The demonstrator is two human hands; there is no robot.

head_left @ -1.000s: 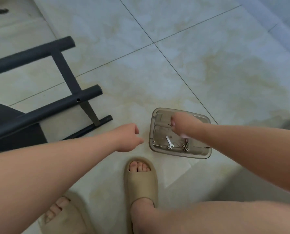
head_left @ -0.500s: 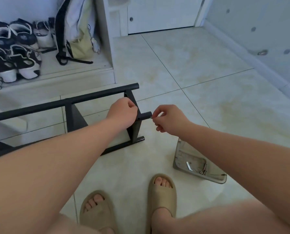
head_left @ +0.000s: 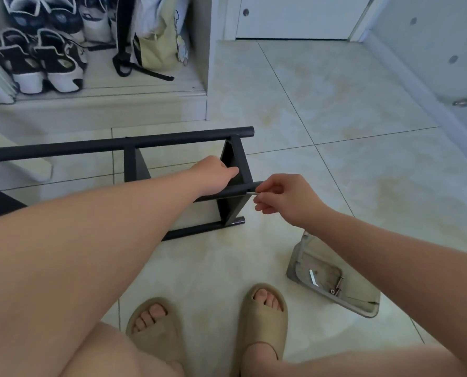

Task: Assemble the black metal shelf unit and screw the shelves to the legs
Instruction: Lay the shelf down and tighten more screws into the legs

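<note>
The black metal shelf unit (head_left: 172,141) lies on its side on the tiled floor, its round legs pointing right. My left hand (head_left: 216,174) grips the nearer leg (head_left: 237,190) close to its end. My right hand (head_left: 284,198) pinches a small silver screw (head_left: 252,193) whose tip meets the side of that leg where the black shelf end panel (head_left: 233,172) joins it. A lower black bar (head_left: 199,231) rests on the floor.
A grey plastic tray (head_left: 363,306) sits on the floor at the right with a small wrench (head_left: 312,276) and loose screws (head_left: 336,289). My feet in beige slides (head_left: 265,319) stand below. Shoes (head_left: 41,63) and a bag (head_left: 156,42) fill the cabinet at top left.
My right hand left the tray and came up to the leg's end with a screw. My left hand took hold of the leg. The view lifted toward the shelf unit.
</note>
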